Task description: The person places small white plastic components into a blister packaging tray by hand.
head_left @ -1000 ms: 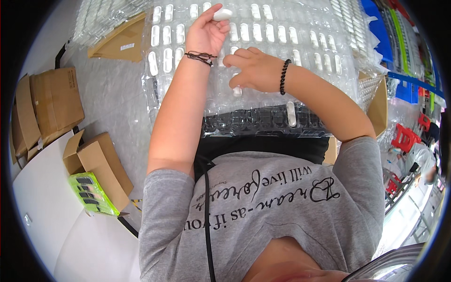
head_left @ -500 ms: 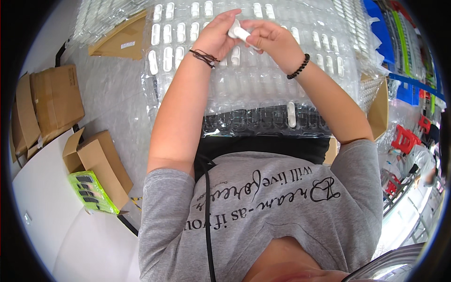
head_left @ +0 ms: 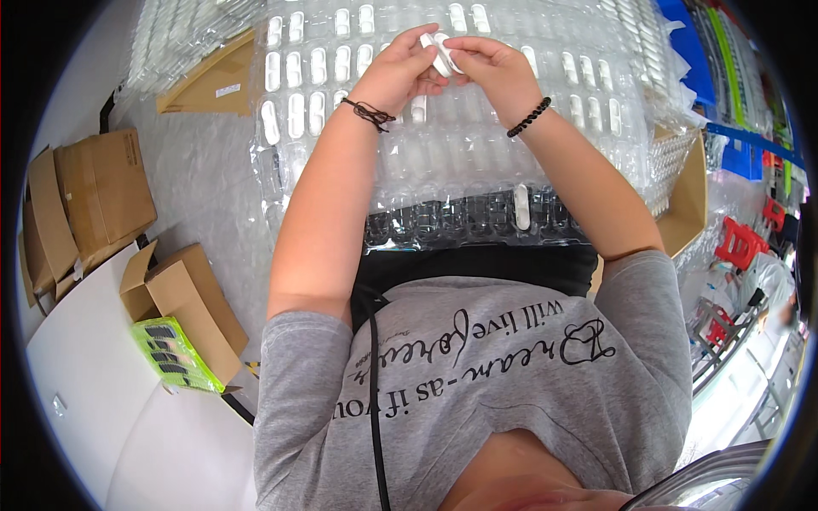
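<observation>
Above a clear plastic blister tray, both my hands meet at the far side of the stack. Between their fingertips is a small white oblong plastic part, tilted; it looks like two slim pieces lying side by side, but the fingers cover its ends. My left hand is closed on it from the left. From the right, my right hand pinches it between thumb and fingers. Several similar white oblong parts sit upright in rows of the tray's pockets. One more white part lies alone in the nearest row.
More clear trays are stacked at the far left beside a cardboard flap. Cardboard boxes stand on the left, with a green-edged pack by a smaller open box. Blue bins and red stools are at the right.
The white part has turned from slanting out toward my right hand to a steeper angle between both hands. My right fingers have drawn in closer to my left. The view has shifted slightly.
</observation>
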Action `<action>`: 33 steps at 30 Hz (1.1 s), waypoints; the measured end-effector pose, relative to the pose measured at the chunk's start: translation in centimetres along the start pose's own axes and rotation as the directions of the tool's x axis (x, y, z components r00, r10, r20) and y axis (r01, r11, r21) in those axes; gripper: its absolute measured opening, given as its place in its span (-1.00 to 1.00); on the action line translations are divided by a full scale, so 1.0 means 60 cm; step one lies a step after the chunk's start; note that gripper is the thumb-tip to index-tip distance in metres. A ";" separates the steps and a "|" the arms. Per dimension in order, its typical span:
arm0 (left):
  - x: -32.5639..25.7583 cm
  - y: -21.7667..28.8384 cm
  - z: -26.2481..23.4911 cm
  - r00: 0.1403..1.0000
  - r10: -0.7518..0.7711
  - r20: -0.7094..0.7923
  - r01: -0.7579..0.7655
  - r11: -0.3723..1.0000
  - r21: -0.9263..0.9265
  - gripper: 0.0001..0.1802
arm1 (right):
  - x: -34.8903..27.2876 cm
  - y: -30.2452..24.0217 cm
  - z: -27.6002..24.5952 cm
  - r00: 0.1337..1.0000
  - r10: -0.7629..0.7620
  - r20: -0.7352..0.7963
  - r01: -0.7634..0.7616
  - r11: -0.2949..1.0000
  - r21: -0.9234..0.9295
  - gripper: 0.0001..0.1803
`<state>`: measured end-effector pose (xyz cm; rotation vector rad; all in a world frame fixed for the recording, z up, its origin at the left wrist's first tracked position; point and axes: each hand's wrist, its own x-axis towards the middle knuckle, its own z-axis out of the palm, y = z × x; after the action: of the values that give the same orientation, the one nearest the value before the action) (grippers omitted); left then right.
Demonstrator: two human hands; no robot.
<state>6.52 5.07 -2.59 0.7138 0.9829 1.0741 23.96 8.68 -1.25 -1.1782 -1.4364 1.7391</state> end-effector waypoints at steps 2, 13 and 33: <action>0.002 -0.002 0.001 1.000 -0.001 0.012 0.001 1.000 0.008 -0.53 | 0.001 0.002 -0.003 0.995 -0.092 -0.037 0.086 0.988 -0.130 -0.76; 0.006 0.007 -0.011 0.999 0.026 -0.028 -0.030 0.991 -0.129 -0.56 | -0.002 0.009 -0.010 0.905 -0.384 0.182 0.424 0.786 -0.450 -0.79; 0.000 0.010 -0.007 0.995 0.018 0.096 -0.010 0.996 -0.087 -0.48 | 0.006 0.012 -0.004 0.892 -0.443 0.086 0.452 0.874 -0.180 -0.85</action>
<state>5.93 5.31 -2.21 0.6963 0.8444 1.0775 24.08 8.88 -2.04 -0.8130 -1.7734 1.3291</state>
